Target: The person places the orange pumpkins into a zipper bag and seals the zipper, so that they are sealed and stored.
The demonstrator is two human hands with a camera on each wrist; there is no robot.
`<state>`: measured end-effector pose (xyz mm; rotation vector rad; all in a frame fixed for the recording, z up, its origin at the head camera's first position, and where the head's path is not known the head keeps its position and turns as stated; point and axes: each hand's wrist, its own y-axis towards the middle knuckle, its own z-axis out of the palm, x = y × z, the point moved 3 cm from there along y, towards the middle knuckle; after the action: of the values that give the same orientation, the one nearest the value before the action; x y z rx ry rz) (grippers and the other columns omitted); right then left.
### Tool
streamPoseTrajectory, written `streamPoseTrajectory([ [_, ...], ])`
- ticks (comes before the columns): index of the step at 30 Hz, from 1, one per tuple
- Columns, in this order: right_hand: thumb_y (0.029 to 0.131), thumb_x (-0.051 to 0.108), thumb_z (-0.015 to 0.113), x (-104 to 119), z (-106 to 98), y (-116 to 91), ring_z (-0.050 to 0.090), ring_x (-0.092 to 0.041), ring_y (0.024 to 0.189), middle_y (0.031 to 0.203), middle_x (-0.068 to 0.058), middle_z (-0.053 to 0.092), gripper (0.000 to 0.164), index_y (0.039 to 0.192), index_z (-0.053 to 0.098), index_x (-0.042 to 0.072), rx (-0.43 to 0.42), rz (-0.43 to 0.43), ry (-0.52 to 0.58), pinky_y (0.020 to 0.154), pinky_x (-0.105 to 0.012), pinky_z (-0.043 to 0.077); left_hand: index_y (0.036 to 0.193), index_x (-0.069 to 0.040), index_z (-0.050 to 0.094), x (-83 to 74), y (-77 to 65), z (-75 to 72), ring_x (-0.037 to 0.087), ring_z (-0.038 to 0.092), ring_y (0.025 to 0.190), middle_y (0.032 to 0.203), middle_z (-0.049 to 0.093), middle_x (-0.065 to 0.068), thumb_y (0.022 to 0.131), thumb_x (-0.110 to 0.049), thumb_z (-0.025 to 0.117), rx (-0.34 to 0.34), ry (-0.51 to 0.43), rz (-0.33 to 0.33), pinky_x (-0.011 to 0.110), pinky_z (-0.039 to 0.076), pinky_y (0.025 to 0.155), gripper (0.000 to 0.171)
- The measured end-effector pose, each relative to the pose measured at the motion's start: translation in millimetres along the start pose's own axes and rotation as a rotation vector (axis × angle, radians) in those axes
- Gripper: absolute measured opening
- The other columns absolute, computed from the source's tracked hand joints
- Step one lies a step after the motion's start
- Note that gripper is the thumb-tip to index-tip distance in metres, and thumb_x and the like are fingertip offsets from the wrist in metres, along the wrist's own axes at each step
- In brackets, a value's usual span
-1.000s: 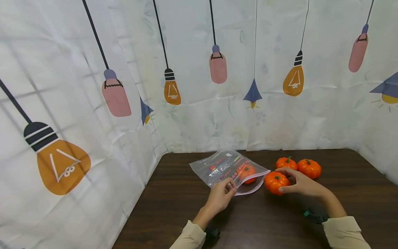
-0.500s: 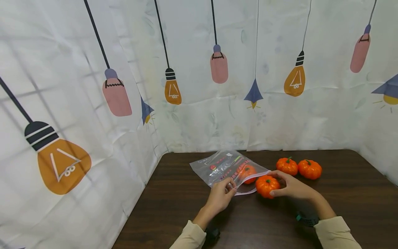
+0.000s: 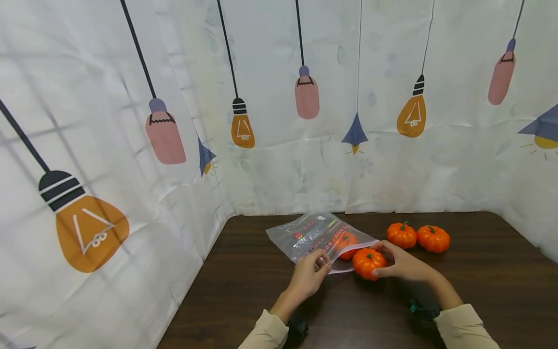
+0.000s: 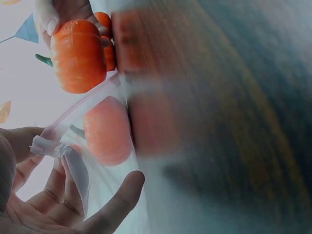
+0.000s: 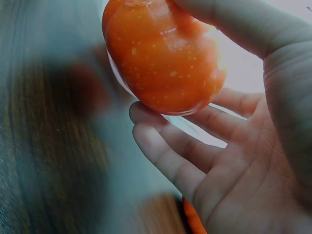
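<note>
My left hand (image 3: 308,275) pinches the pink-edged mouth of a clear zip bag (image 3: 314,237), holding its upper layer raised. One small orange pumpkin (image 4: 108,131) with a green stem is inside the bag, seen through the plastic. My right hand (image 3: 403,264) grips a second orange pumpkin (image 3: 368,264) between thumb and fingers, right at the bag's open mouth. In the right wrist view this held pumpkin (image 5: 163,56) shows its glossy speckled side, thumb above and fingers below.
Two more orange pumpkins, one (image 3: 401,235) beside the other (image 3: 433,238), sit on the dark wooden table (image 3: 492,271) behind my right hand. A white curtain (image 3: 279,174) printed with hanging lamps stands along the back and left of the table.
My right hand has carried its pumpkin leftward, from beside the two others to the bag's mouth. The left hand has kept its hold on the bag's edge.
</note>
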<state>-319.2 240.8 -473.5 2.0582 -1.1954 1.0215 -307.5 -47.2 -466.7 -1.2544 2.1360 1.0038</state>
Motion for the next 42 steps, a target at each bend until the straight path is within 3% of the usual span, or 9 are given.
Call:
streamPoseTrajectory([
  [4,0.091,0.027,0.076,0,6,3,0.051,-0.04,0.132,0.141,-0.022,0.054,0.058,0.135,0.047,0.003,0.009,0.006,-0.011,0.099,-0.042,0.05,0.089,-0.019,0.065,0.6,-0.5,0.6,-0.004,0.05,0.058,0.073,0.065,-0.002,0.092,-0.013,0.074,-0.007,0.003,0.007,0.017,0.043,0.056,0.011],
  [7,0.091,0.028,0.076,0,10,6,0.052,-0.04,0.131,0.141,-0.022,0.054,0.059,0.136,0.047,0.002,0.009,0.02,-0.008,0.1,-0.047,0.049,0.089,-0.019,0.065,1.1,-0.1,1.1,-0.004,0.05,0.058,0.073,0.065,-0.002,0.092,-0.013,0.073,-0.011,0.001,0.014,0.017,0.043,0.056,0.01],
  [24,0.091,0.03,0.076,3,25,18,0.061,-0.032,0.119,0.131,-0.021,0.062,0.063,0.134,0.048,-0.006,-0.047,0.049,0.027,0.09,-0.022,0.051,0.092,-0.018,0.065,-1.4,0.2,0.3,-0.004,0.05,0.059,0.074,0.064,-0.001,0.094,-0.014,0.072,0.016,-0.02,0.005,0.017,0.043,0.056,0.008],
  [29,0.091,0.029,0.076,3,31,21,0.062,-0.027,0.115,0.129,-0.021,0.062,0.064,0.136,0.047,-0.008,-0.037,0.041,0.061,0.088,-0.021,0.052,0.092,-0.018,0.065,-1.2,-0.3,1.1,-0.002,0.05,0.057,0.075,0.064,0.0,0.095,-0.014,0.071,0.022,-0.032,0.002,0.018,0.044,0.055,0.008],
  [32,0.092,0.029,0.075,5,34,23,0.063,-0.028,0.116,0.13,-0.022,0.062,0.065,0.137,0.048,-0.009,-0.035,0.036,0.056,0.092,-0.027,0.053,0.093,-0.019,0.065,-0.8,-0.4,1.5,-0.002,0.05,0.057,0.076,0.065,0.0,0.095,-0.014,0.071,0.025,-0.037,-0.001,0.018,0.044,0.054,0.008],
  [39,0.092,0.032,0.074,8,41,24,0.06,-0.036,0.124,0.137,-0.025,0.059,0.066,0.138,0.049,-0.009,-0.039,0.052,0.035,0.105,-0.054,0.049,0.094,-0.018,0.065,-0.8,0.1,2.1,-0.001,0.052,0.06,0.078,0.067,0.001,0.095,-0.013,0.07,0.028,-0.039,0.0,0.018,0.045,0.056,0.007],
  [42,0.093,0.033,0.073,8,43,25,0.058,-0.04,0.127,0.138,-0.027,0.057,0.068,0.139,0.047,-0.01,-0.045,0.046,0.036,0.106,-0.058,0.047,0.094,-0.017,0.065,-1.6,-0.1,1.9,0.0,0.053,0.062,0.079,0.067,0.001,0.095,-0.012,0.071,0.029,-0.041,0.007,0.018,0.046,0.057,0.007],
])
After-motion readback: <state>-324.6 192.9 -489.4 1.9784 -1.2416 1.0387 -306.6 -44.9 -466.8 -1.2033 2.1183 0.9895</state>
